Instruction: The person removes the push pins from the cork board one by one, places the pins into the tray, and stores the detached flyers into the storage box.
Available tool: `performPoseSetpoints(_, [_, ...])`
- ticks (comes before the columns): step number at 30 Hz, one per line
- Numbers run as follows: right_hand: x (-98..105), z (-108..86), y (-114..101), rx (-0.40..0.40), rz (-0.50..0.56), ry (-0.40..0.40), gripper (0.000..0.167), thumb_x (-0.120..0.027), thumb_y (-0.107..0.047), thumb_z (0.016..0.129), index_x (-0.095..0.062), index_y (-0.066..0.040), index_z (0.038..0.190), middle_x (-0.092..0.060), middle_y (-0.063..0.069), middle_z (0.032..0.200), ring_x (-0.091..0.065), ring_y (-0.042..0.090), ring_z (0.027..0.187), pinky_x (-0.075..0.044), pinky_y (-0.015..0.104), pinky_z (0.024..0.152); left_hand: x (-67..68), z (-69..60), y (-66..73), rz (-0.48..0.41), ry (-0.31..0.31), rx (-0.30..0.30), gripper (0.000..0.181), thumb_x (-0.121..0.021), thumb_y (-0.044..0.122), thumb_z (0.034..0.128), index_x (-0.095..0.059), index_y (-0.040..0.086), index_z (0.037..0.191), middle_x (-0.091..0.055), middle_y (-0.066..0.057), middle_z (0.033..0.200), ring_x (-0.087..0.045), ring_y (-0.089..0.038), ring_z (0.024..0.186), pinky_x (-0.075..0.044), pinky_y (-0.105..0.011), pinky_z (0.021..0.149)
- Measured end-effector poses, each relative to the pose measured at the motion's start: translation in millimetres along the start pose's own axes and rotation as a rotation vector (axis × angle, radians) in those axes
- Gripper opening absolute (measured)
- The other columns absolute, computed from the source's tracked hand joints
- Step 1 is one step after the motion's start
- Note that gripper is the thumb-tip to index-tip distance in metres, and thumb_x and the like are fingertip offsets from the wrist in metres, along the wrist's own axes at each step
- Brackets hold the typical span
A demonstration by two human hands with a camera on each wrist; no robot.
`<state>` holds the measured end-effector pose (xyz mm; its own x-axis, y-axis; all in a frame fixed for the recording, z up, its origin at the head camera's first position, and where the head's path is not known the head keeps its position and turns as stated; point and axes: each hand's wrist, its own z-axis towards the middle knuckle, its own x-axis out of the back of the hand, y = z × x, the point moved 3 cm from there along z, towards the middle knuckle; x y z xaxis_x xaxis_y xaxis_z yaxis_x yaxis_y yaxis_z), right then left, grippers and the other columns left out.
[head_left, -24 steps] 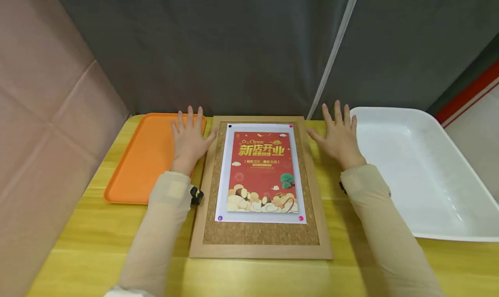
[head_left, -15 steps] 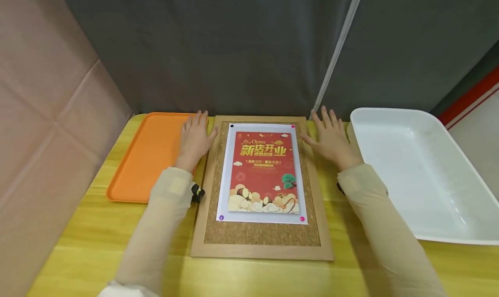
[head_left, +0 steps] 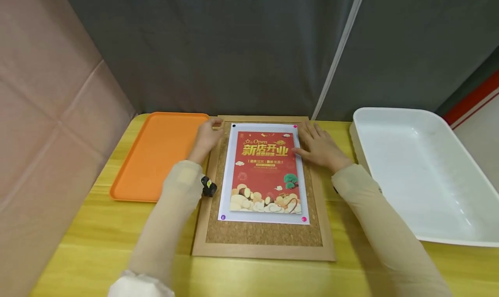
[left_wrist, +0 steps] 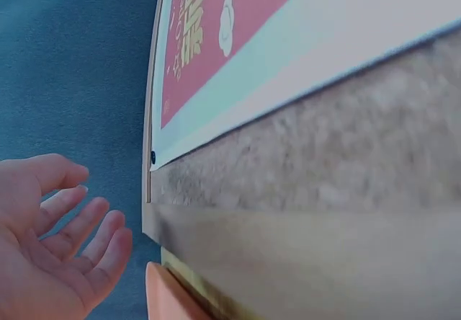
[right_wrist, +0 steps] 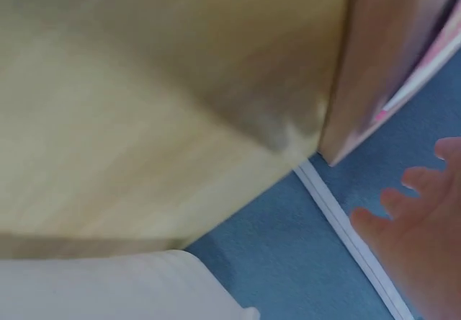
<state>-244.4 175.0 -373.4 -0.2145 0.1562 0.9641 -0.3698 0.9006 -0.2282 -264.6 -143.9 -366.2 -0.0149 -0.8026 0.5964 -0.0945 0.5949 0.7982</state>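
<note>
A wood-framed cork board [head_left: 265, 251] lies on the table, bearing a white sheet [head_left: 226, 188] with a red poster [head_left: 265, 171] on it. Pins mark the sheet's corners: black [head_left: 234, 125], purple [head_left: 223, 217] and two pink [head_left: 295, 126]. My left hand [head_left: 206, 137] is at the board's upper left corner; in the left wrist view its fingers [left_wrist: 94, 244] are loosely bent, holding nothing. Over the upper right edge of the board is my right hand [head_left: 321, 147], fingers spread and thumb over the poster's edge. Whether either hand touches the board, I cannot tell.
An orange tray [head_left: 156, 154] lies left of the board, partly behind my left arm. To the right stands a white basin [head_left: 417, 171]. A grey curtain [head_left: 218, 50] hangs behind the yellow wooden table [head_left: 93, 232], and a pinkish padded panel [head_left: 46, 115] rises at the left.
Both hands have moved inward toward the board's upper corners. The left fingers, earlier stretched out, are now bent. My right hand has come over the board's right edge with its fingers still extended.
</note>
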Motion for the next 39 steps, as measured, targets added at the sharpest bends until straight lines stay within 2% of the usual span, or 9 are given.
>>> performPoseSetpoints(7, [-13, 1.4, 5, 0.003, -0.005, -0.033, 0.082, -0.049, -0.050, 0.094, -0.013, -0.007, 0.154, -0.003, 0.020, 0.161, -0.009, 0.049, 0.144, -0.010, 0.060, 0.117, -9.9, 8.6, 4.1, -0.035, 0.022, -0.001, 0.040, -0.049, 0.003, 0.0926, -0.053, -0.002, 0.132, -0.056, -0.021, 0.132, -0.054, -0.033, 0.122, -0.046, -0.040, 0.100])
performPoseSetpoints(14, [-25, -1.5, 12, 0.009, 0.004, -0.071, 0.072, -0.040, -0.047, 0.099, -0.011, -0.011, 0.154, 0.000, 0.017, 0.161, -0.005, 0.047, 0.145, -0.009, 0.061, 0.117, -27.7, 16.8, 9.7, -0.152, -0.016, 0.056, 0.047, -0.051, -0.004, 0.0857, -0.052, 0.000, 0.133, -0.055, -0.020, 0.134, -0.054, -0.030, 0.122, -0.045, -0.029, 0.082])
performPoseSetpoints(19, [-31, -4.5, 15, -0.003, 0.027, -0.091, 0.071, -0.038, -0.048, 0.099, -0.009, -0.015, 0.155, -0.001, 0.016, 0.162, 0.000, 0.046, 0.146, -0.007, 0.060, 0.117, -37.5, 22.3, 10.2, -0.155, -0.020, 0.060, 0.048, -0.051, -0.007, 0.0856, -0.053, 0.000, 0.133, -0.054, -0.019, 0.135, -0.051, -0.030, 0.126, -0.048, -0.036, 0.092])
performPoseSetpoints(22, [-32, -6.1, 16, -0.006, 0.035, -0.095, 0.071, -0.038, -0.048, 0.099, -0.008, -0.015, 0.155, -0.003, 0.016, 0.162, 0.001, 0.046, 0.146, -0.006, 0.059, 0.118, -41.3, 23.7, 10.9, -0.140, -0.015, 0.054, 0.047, -0.050, -0.006, 0.0863, -0.053, 0.001, 0.133, -0.054, -0.018, 0.136, -0.050, -0.029, 0.128, -0.045, -0.038, 0.101])
performPoseSetpoints(26, [-34, -6.8, 13, -0.003, 0.040, -0.099, 0.071, -0.035, -0.050, 0.099, -0.006, -0.016, 0.155, -0.003, 0.015, 0.162, 0.003, 0.045, 0.147, -0.007, 0.058, 0.118, -42.9, 23.5, 8.9, -0.114, -0.007, 0.067, 0.046, -0.047, -0.005, 0.0875, -0.053, 0.001, 0.133, -0.053, -0.017, 0.138, -0.049, -0.029, 0.128, -0.042, -0.038, 0.106])
performPoseSetpoints(32, [-35, -8.5, 11, -0.004, 0.047, -0.095, 0.071, -0.036, -0.049, 0.100, -0.006, -0.015, 0.155, -0.003, 0.015, 0.162, 0.005, 0.044, 0.147, -0.007, 0.057, 0.119, -44.0, 25.3, 5.8, -0.110, 0.000, 0.082, 0.043, -0.047, -0.003, 0.0912, -0.053, 0.002, 0.134, -0.051, -0.016, 0.139, -0.048, -0.029, 0.129, -0.042, -0.038, 0.107])
performPoseSetpoints(39, [-36, -10.8, 10, 0.005, 0.044, -0.091, 0.071, -0.037, -0.047, 0.100, -0.007, -0.014, 0.155, -0.004, 0.016, 0.162, 0.004, 0.044, 0.147, -0.009, 0.057, 0.119, -46.9, 27.6, 5.4, -0.080, -0.003, 0.081, 0.044, -0.045, -0.006, 0.0898, -0.054, 0.002, 0.132, -0.053, -0.016, 0.136, -0.048, -0.029, 0.129, -0.042, -0.038, 0.107])
